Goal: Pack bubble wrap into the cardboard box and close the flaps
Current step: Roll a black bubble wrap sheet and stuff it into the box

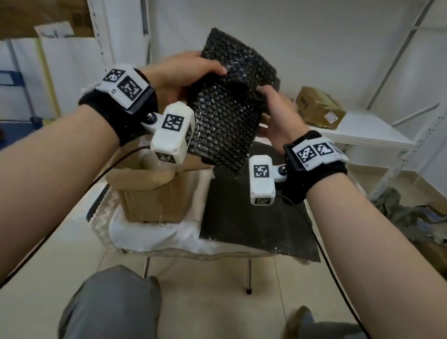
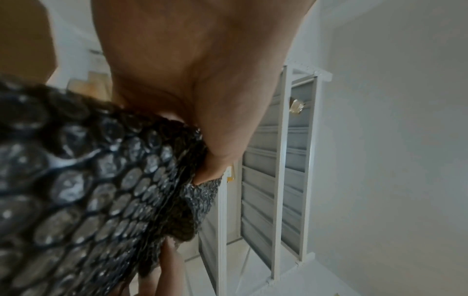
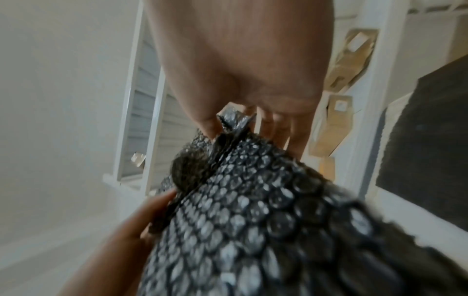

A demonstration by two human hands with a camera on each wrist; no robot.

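A sheet of black bubble wrap (image 1: 230, 108) hangs in the air between both hands, above the small table. My left hand (image 1: 190, 70) grips its upper left edge, thumb on top. My right hand (image 1: 278, 106) pinches its right edge. In the left wrist view the bubble wrap (image 2: 101, 190) fills the lower left under my left hand (image 2: 202, 112). The right wrist view has the bubble wrap (image 3: 253, 220) pinched by my right hand (image 3: 240, 90). An open cardboard box (image 1: 151, 193) stands below on the table's left, partly hidden by the left wrist camera.
More black bubble wrap (image 1: 256, 220) lies flat on the table's right, next to a white cloth (image 1: 158, 236) under the box. A white metal shelf (image 1: 364, 127) at the right carries a taped cardboard parcel (image 1: 319, 107). Clutter lies on the floor at far right.
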